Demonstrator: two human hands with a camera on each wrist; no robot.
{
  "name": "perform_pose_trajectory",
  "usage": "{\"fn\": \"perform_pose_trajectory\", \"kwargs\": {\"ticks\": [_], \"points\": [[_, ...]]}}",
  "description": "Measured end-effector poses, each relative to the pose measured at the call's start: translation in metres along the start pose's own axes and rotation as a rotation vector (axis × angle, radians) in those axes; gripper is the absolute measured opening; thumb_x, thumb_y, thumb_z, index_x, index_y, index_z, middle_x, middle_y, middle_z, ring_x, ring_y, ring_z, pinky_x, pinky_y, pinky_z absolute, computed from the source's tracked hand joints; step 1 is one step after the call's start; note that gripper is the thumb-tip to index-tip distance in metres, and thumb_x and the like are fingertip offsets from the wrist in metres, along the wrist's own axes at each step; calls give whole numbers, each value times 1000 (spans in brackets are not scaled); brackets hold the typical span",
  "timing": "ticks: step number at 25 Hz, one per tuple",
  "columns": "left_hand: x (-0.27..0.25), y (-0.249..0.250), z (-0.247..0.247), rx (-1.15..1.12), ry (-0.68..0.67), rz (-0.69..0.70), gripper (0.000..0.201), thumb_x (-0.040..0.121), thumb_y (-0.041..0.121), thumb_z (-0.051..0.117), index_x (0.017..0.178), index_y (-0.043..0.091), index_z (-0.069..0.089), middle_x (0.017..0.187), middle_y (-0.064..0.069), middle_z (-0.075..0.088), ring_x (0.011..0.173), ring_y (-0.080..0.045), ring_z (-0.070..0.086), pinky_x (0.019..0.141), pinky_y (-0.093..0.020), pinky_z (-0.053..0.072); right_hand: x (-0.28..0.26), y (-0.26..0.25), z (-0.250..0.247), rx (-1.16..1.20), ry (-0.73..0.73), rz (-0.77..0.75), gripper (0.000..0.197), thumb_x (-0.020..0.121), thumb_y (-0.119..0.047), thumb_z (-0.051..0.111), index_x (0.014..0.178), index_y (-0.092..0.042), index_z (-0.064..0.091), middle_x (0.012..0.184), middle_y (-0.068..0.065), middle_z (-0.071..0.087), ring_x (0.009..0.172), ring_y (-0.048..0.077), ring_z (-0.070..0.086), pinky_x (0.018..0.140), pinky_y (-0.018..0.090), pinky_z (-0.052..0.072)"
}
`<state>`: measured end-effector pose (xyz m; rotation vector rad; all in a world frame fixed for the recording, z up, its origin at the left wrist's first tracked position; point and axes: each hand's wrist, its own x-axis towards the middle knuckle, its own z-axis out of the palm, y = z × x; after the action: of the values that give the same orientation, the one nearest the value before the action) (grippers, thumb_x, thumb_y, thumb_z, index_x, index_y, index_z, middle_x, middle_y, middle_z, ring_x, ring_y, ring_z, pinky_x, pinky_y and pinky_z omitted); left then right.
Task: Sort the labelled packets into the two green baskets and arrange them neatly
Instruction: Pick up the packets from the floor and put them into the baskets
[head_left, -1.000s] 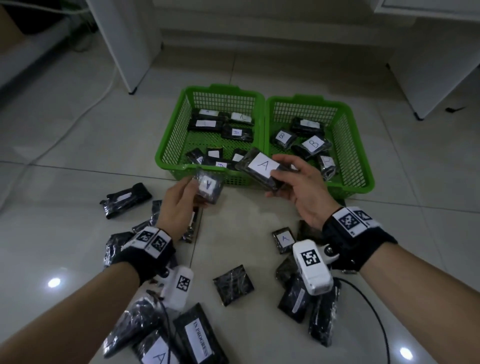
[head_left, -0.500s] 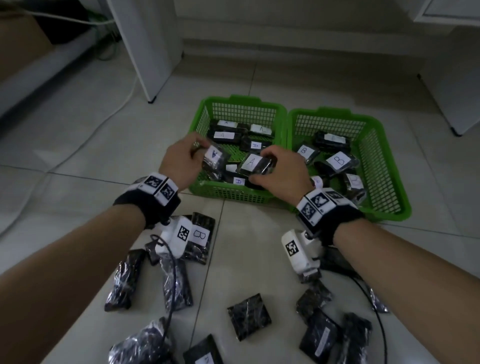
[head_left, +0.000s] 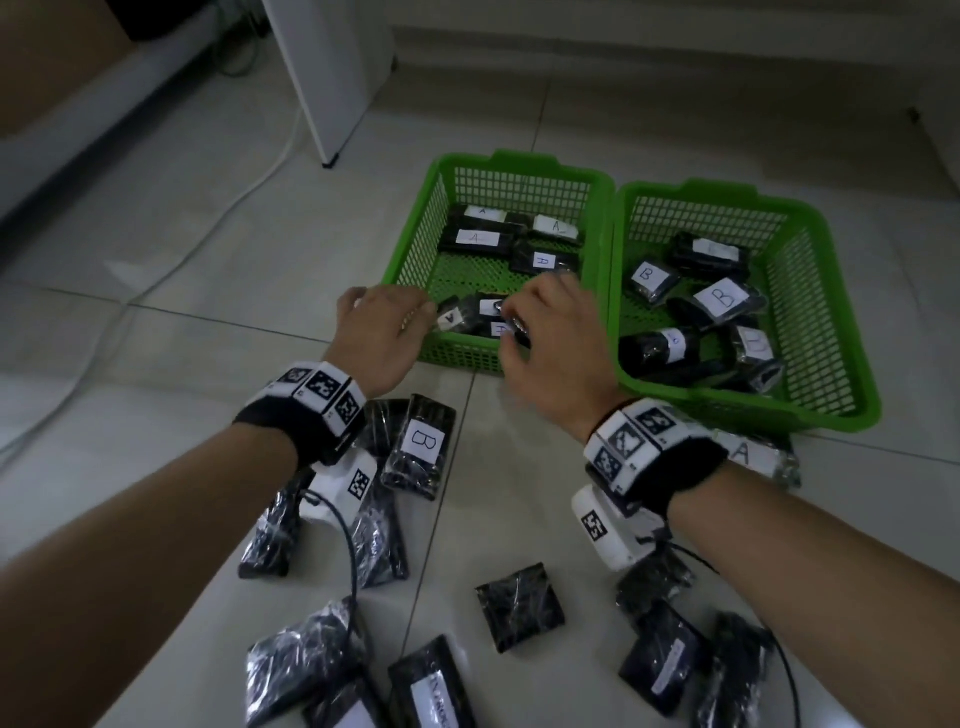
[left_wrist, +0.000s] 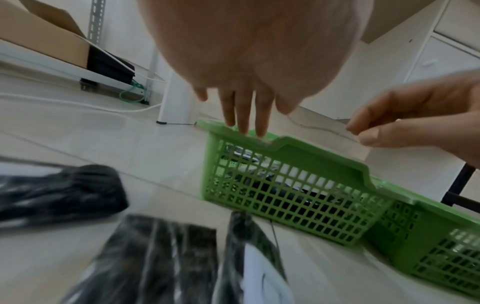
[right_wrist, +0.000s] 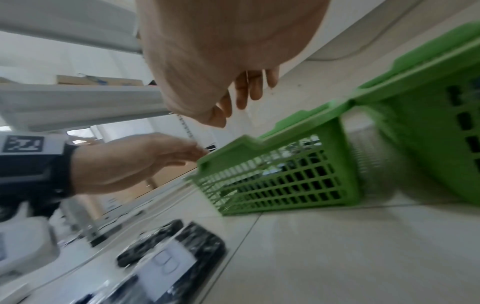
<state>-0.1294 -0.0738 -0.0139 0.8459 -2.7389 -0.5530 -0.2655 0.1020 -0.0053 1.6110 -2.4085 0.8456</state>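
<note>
While both hands hover empty, packets beneath, left basket

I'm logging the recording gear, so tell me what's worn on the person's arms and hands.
Both forearms are bare, no sleeves, no gloves. Each wrist carries a black band topped with white tiles printed with black square markers. A white camera block with its own marker hangs under each wrist, trailing a thin black cable.

The left hand hangs with straight fingers over the near rim of a green basket. The right hand hovers further right. Blurred black packets lie on the near floor.
</note>
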Motion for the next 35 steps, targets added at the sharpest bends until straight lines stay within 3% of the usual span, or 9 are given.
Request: {"fn": "perform_pose_trajectory", "kwargs": {"ticks": [3, 5, 8, 11, 15, 18, 22, 28, 35], "points": [[-46, -15, -8, -122, 247, -9, 17, 94, 16, 49, 105, 17, 63, 104, 4, 61, 97, -15, 53, 87, -30, 39, -22, -38, 20, 210, -261, -176, 32, 83, 3, 64, 114, -8, 65, 115, 5, 57, 103, 17, 51, 81, 31, 50], [-78, -31, -3, -168, 207, -88, 25, 86, 2, 55, 105, 16, 63, 101, 3, 61, 94, -15, 56, 83, -27, 44, -34, -49, 39, 176, -497, -265, 56, 78, 8, 67, 130, -11, 60, 132, 5, 56, 120, 20, 50, 95, 37, 49], [-110, -59, 16, -59, 14, 53, 36, 80, 7, 59, 114, 9, 69, 117, -8, 68, 110, -28, 64, 100, -38, 49, -39, -50, 60, -41, -731, -346, 85, 78, -1, 73, 153, -20, 37, 160, 1, 35, 149, 23, 25, 118, 42, 26], [-119, -68, 18, 99, -132, 28, 45, 88, 33, 63, 131, 20, 62, 137, -1, 60, 129, -25, 53, 112, -44, 37, -39, -43, 68, -182, -662, -409, 74, 77, -15, 76, 144, -24, 48, 147, 2, 47, 140, 26, 35, 118, 46, 20], [-107, -59, 15, 295, -241, 2, 59, 91, 61, 54, 135, 23, 54, 132, 0, 58, 127, -24, 51, 111, -44, 29, -41, -24, 51, -2, -520, -261, 51, 70, -47, 69, 111, -20, 58, 107, -2, 55, 105, 21, 51, 95, 36, 41], [-96, -48, 16, 156, -152, -32, 35, 100, 42, 50, 119, 14, 61, 109, -7, 67, 105, -28, 62, 96, -37, 40, -50, -15, 33, 223, -436, -22, 57, 72, -61, 74, 112, -25, 55, 100, -8, 57, 88, 15, 57, 72, 30, 47], [-91, -38, 5, -272, 55, -219, 22, 105, 23, 44, 101, 11, 61, 79, 0, 64, 71, -20, 60, 65, -26, 38, -65, -6, 18, 271, -339, 79, 69, 81, -68, 67, 133, -24, 54, 106, -13, 51, 89, 7, 53, 72, 22, 43], [-85, -15, -1, -800, 49, -244, 26, 103, 5, 40, 126, 12, 51, 86, -15, 68, 76, -32, 65, 75, -46, 56, -73, -4, -6, 301, -346, 49, 86, 77, -43, 60, 153, -11, 37, 121, -7, 44, 104, 8, 50, 86, 25, 46], [-45, 52, -18, -852, 125, -126, 29, 101, 3, 47, 127, 15, 48, 86, -8, 66, 67, -9, 65, 60, -16, 51, -60, 23, -48, 134, 33, 257, 56, 73, -31, 79, 123, -17, 57, 102, -3, 50, 97, 18, 51, 80, 32, 44]]}}
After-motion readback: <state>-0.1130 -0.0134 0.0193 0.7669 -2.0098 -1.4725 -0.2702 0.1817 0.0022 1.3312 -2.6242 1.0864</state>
